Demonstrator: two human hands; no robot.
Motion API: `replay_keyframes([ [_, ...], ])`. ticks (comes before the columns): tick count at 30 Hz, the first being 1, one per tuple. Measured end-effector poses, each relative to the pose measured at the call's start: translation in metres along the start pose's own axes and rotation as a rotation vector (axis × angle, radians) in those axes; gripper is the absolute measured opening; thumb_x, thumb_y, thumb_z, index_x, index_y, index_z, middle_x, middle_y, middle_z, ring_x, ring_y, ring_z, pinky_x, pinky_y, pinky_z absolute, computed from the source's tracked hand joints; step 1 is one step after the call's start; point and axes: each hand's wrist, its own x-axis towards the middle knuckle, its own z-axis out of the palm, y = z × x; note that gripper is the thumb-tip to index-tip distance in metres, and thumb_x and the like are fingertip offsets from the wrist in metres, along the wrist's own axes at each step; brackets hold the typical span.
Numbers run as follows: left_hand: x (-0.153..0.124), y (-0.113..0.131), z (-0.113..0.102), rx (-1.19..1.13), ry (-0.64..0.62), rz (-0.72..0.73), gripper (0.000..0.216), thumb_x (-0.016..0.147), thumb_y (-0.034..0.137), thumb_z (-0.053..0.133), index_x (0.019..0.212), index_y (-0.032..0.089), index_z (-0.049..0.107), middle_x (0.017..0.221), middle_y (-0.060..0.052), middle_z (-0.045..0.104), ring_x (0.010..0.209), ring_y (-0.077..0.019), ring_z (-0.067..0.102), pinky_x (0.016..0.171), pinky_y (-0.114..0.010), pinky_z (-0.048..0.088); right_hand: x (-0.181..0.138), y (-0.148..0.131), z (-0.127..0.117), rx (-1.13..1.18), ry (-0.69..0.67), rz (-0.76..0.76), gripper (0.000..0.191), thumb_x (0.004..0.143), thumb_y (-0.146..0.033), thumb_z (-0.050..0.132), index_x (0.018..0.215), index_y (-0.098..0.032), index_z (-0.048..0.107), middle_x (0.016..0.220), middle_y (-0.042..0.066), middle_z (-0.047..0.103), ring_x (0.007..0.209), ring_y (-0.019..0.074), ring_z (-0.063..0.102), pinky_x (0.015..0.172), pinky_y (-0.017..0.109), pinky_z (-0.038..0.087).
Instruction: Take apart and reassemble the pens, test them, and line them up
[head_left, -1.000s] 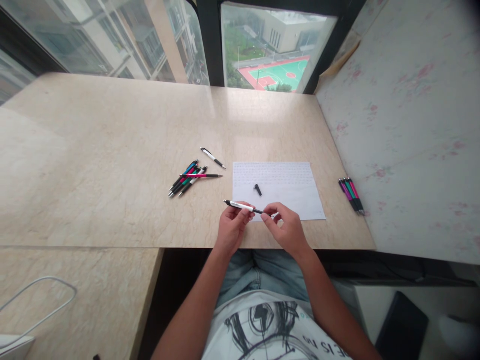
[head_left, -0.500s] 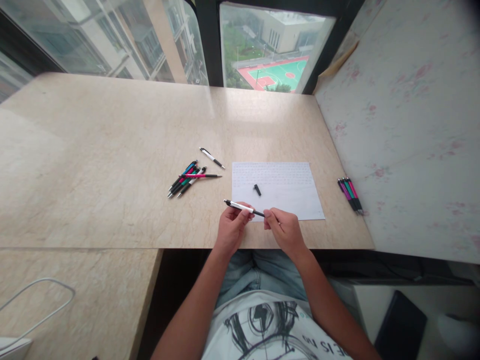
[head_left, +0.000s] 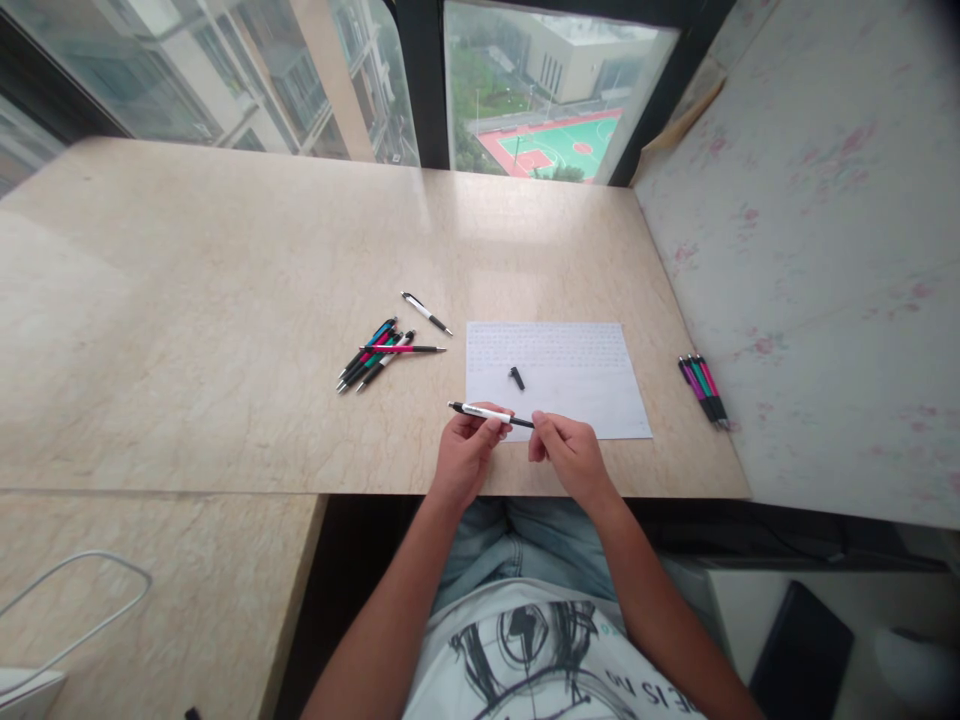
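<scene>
A white and black pen (head_left: 480, 410) lies slantwise between my two hands, just over the near edge of a sheet of paper (head_left: 577, 405) with rows of faint writing. My left hand (head_left: 466, 455) is closed around its white barrel. With thumb and fingers, my right hand (head_left: 570, 450) pinches the black end; its very tip is hidden by the fingers. On the paper, beyond the pen, rests a small black piece (head_left: 517, 378) that looks like a pen cap.
Left of the paper lies a loose pile of several coloured pens (head_left: 371, 362), with a white and black pen (head_left: 426, 313) beyond it. Several more pens (head_left: 703, 390) lie side by side near the right wall. A pale cable (head_left: 112, 556) loops across the lower-left surface.
The view has shifted very slightly. Both hands keep their hold on the pen, and the other pens, paper and black piece stay in place.
</scene>
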Motion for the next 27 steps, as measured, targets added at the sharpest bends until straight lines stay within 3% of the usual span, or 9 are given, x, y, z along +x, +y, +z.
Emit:
replay_keyframes([
  [3, 0.001, -0.001, 0.0, 0.01, -0.003, 0.01, 0.019, 0.074, 0.025, 0.083, 0.088, 0.016, 0.076, 0.088, -0.006, 0.075, 0.071, -0.0108, 0.064, 0.07, -0.023, 0.05, 0.002, -0.002, 0.0, -0.059, 0.085, -0.031, 0.041, 0.099, -0.045, 0.048, 0.07, -0.02, 0.063, 0.065, 0.0, 0.066, 0.06, 0.0142, 0.059, 0.06, 0.026, 0.042],
  [6, 0.001, -0.001, -0.001, 0.026, -0.01, 0.013, 0.019, 0.073, 0.026, 0.084, 0.088, 0.016, 0.076, 0.088, -0.006, 0.076, 0.071, -0.0107, 0.064, 0.071, -0.023, 0.05, 0.002, -0.005, 0.0, -0.149, 0.152, -0.056, 0.042, 0.099, -0.044, 0.049, 0.066, -0.02, 0.059, 0.059, -0.002, 0.06, 0.055, 0.0125, 0.054, 0.058, 0.025, 0.038],
  [13, 0.0, -0.001, 0.0, -0.017, 0.015, 0.008, 0.02, 0.072, 0.027, 0.084, 0.087, 0.016, 0.075, 0.086, -0.005, 0.074, 0.071, -0.0105, 0.064, 0.07, -0.023, 0.05, 0.004, -0.002, -0.004, -0.035, 0.046, 0.017, 0.05, 0.099, -0.05, 0.045, 0.061, -0.021, 0.058, 0.053, -0.001, 0.059, 0.05, 0.013, 0.054, 0.054, 0.025, 0.04],
  [16, 0.001, 0.0, 0.001, -0.056, 0.041, 0.013, 0.018, 0.073, 0.025, 0.083, 0.087, 0.016, 0.075, 0.086, -0.005, 0.073, 0.071, -0.0095, 0.064, 0.068, -0.021, 0.049, 0.02, 0.005, -0.008, -0.03, 0.101, 0.013, 0.047, 0.101, -0.048, 0.038, 0.071, -0.02, 0.061, 0.063, 0.002, 0.066, 0.058, 0.0155, 0.06, 0.057, 0.027, 0.044],
  [20, 0.002, 0.001, 0.001, -0.089, 0.048, 0.015, 0.018, 0.074, 0.024, 0.083, 0.087, 0.016, 0.074, 0.086, -0.005, 0.073, 0.071, -0.0089, 0.064, 0.068, -0.021, 0.05, 0.048, 0.016, 0.0, -0.455, 0.22, -0.027, 0.018, 0.093, -0.035, 0.055, 0.087, -0.021, 0.063, 0.082, 0.004, 0.069, 0.073, 0.0195, 0.062, 0.069, 0.031, 0.045],
  [24, 0.002, 0.0, 0.0, -0.089, 0.048, 0.01, 0.019, 0.074, 0.024, 0.083, 0.089, 0.016, 0.074, 0.086, -0.005, 0.072, 0.071, -0.0091, 0.064, 0.069, -0.021, 0.05, 0.063, 0.021, 0.017, -0.749, 0.222, -0.072, 0.019, 0.089, -0.033, 0.06, 0.102, -0.02, 0.063, 0.1, 0.011, 0.066, 0.094, 0.0259, 0.059, 0.069, 0.032, 0.043],
  [27, 0.002, 0.0, -0.001, -0.085, 0.051, 0.007, 0.019, 0.074, 0.024, 0.083, 0.089, 0.016, 0.074, 0.087, -0.005, 0.072, 0.071, -0.0091, 0.064, 0.069, -0.021, 0.05, 0.063, 0.023, 0.024, -0.823, 0.253, -0.076, 0.011, 0.089, -0.028, 0.058, 0.096, -0.021, 0.064, 0.098, 0.011, 0.064, 0.095, 0.0267, 0.056, 0.065, 0.032, 0.041],
])
